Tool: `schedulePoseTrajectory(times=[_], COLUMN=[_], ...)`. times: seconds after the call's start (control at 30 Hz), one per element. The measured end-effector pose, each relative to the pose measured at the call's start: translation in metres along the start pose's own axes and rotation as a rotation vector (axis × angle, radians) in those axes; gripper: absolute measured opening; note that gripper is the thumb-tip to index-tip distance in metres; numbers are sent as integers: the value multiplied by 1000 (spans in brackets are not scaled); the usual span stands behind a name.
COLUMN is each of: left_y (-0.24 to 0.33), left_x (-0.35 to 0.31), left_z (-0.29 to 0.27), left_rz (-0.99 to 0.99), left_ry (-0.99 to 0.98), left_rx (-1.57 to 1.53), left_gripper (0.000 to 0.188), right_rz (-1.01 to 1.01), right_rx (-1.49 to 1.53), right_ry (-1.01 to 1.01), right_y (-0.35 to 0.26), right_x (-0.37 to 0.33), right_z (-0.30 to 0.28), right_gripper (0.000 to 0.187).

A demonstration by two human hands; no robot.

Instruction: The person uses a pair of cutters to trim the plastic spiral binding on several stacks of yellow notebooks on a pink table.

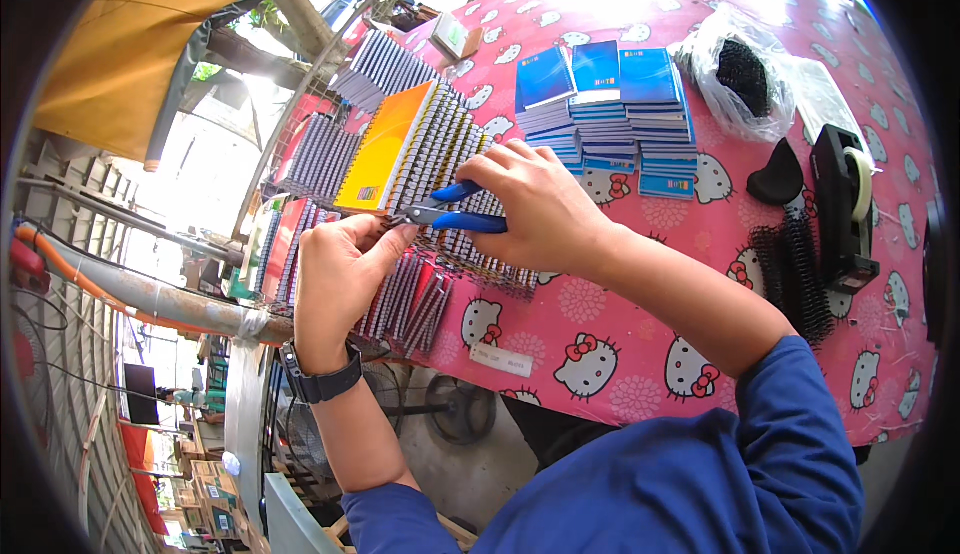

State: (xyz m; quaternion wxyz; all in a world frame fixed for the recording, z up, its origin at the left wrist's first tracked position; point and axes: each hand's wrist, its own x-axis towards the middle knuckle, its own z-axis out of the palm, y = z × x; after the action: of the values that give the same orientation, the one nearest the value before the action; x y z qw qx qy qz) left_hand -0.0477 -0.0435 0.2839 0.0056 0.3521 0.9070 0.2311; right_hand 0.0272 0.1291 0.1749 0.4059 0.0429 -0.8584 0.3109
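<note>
A spiral notebook with a yellow cover (388, 146) lies on top of a pile of spiral-bound notebooks (455, 149). My right hand (545, 202) grips blue-handled cutting pliers (468, 222), whose jaws meet the lower corner of that notebook, near the end of its spiral. Right beside the jaws, my left hand (345, 262) has thumb and fingers pinched together. What sits between those fingertips is too small and covered to make out. More spiral notebooks (410, 299) with red covers stand below the pile, partly behind my left hand.
Stacks of blue notebooks (648, 79) stand toward the far middle of the pink patterned tablecloth (640, 394). At right are a clear plastic bag (735, 69), a black tape dispenser (835, 194) and a round hairbrush (803, 274). A metal pipe (165, 299) runs along the left.
</note>
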Motion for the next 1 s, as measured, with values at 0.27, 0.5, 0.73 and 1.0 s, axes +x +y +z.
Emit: schedulePoseTrajectory(times=[0.27,0.5,0.73,1.0], left_y=[5,-3,-2,-3], left_x=[-3,-3,-8,-7], left_z=[-1,4,4,5], left_rz=[-4,62,40,44], left_ry=[-18,61,56,48], left_rx=[98,51,23,57], left_gripper=[24,28,26,24], right_rz=[13,154,36,119], right_rx=[-130,-67,-151,-64], right_ry=[21,-189,-2,-177], right_y=[-13,-20,-3,-10], right_x=[0,6,-5,2], right_z=[-8,-17,-12,-11], right_gripper=[44,39,37,38])
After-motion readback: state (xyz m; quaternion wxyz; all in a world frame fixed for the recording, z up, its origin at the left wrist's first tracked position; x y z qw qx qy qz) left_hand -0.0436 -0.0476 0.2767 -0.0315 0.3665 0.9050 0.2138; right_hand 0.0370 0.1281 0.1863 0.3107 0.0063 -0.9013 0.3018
